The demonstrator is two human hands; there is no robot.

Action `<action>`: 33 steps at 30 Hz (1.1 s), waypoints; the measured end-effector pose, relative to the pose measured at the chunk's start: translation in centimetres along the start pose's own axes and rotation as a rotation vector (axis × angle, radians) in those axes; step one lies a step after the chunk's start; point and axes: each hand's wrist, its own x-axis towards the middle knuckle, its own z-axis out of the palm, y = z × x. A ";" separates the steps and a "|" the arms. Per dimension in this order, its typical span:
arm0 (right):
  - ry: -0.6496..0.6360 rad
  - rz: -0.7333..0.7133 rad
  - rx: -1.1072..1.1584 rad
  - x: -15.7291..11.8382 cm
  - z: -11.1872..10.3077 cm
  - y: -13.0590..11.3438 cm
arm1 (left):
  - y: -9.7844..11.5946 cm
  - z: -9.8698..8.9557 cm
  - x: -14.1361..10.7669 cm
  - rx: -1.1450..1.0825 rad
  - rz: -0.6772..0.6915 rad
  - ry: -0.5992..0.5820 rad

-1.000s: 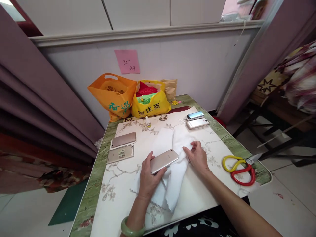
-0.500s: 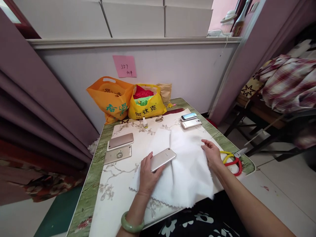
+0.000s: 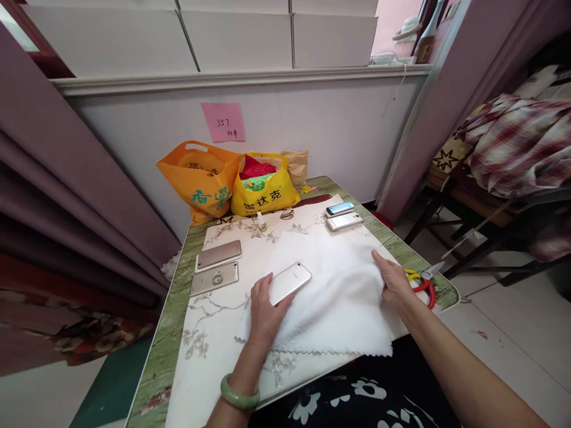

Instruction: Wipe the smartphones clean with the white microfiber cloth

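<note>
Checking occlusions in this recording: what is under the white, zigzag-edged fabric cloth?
The cream, floral-printed mat shows beside the white cloth and seems to continue beneath it. Anything else underneath is covered and cannot be seen.

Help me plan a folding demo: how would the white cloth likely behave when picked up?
The white cloth would probably droop when lifted, given its soft wrinkles. It is likely light for its size, looking like one thin sheet with a zigzag edge. Its fuzzy-looking surface may resist slipping.
</note>
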 end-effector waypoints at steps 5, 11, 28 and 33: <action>-0.073 0.043 -0.148 -0.8 1.1 0.1 | -1.1 -0.2 1.2 0.112 0.004 0.034; -0.135 -0.312 -0.588 0.9 1.3 0.0 | -2.2 -0.4 2.8 0.178 0.025 0.159; -0.630 -0.699 -0.743 -3.3 6.6 -1.2 | 1.8 4.1 3.7 0.150 0.202 -0.101; -0.515 -0.903 -0.864 -4.6 10.5 -0.6 | 0.0 1.9 3.2 0.296 0.151 -0.202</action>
